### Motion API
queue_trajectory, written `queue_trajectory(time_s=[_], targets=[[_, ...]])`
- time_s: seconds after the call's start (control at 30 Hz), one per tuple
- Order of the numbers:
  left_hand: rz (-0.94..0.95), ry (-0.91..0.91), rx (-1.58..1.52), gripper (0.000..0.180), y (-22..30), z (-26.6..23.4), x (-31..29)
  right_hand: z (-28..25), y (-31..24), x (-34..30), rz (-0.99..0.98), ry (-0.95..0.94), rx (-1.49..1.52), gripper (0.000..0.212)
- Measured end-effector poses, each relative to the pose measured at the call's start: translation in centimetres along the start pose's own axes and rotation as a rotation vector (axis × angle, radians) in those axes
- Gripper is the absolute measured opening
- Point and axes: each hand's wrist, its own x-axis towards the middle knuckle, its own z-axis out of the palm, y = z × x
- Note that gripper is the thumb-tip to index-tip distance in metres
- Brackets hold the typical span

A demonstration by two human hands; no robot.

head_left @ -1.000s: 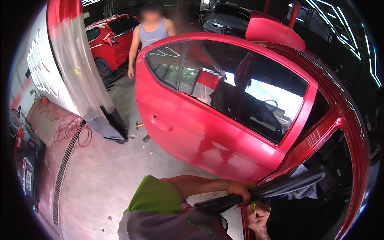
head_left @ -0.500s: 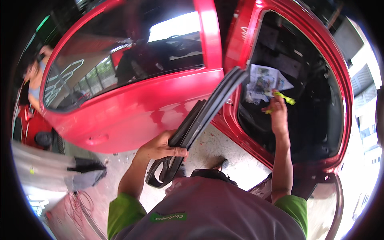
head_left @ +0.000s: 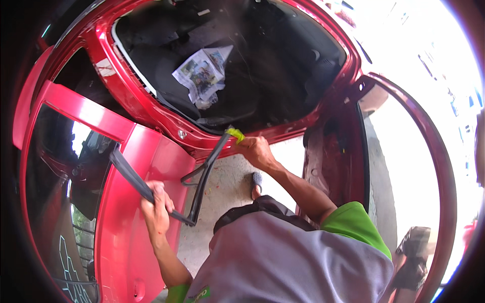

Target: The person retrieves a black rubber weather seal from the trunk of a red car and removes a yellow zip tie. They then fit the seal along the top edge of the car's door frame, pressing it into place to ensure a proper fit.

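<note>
Left hand [head_left: 157, 204] wraps around a black rubber weatherstrip [head_left: 130, 174], which hangs folded into angular bends outside the red car body's [head_left: 124, 96] door opening. Right hand [head_left: 256, 151] pinches a yellow-green strip [head_left: 235, 134] at the weatherstrip's upper end (can't tell whether those fingers also touch the rubber). Open red door [head_left: 146, 156] on the left, newspaper sheet [head_left: 202, 73] inside the cabin, slipper [head_left: 256, 179] on the floor below.

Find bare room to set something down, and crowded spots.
Bare: concrete floor between the black weatherstrip and gray shoe; seemingly, dark cabin right of the newspaper. Crowded: around the right hand, where weatherstrip, yellow-green piece and doorsill overlap.
</note>
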Motion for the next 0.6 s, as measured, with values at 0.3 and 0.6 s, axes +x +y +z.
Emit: queue_trajectory(time_s=[0.3,0.6], targets=[[0.257,-0.010,0.119,0.026,9.7,4.1,7.6,-3.7,8.0,-3.5,-0.110,0.395,-0.281,0.028],[0.603,-0.017,0.116,0.044,15.5,1.5,9.6,-5.4,10.0,-6.4,0.228,0.497,0.224,0.044]])
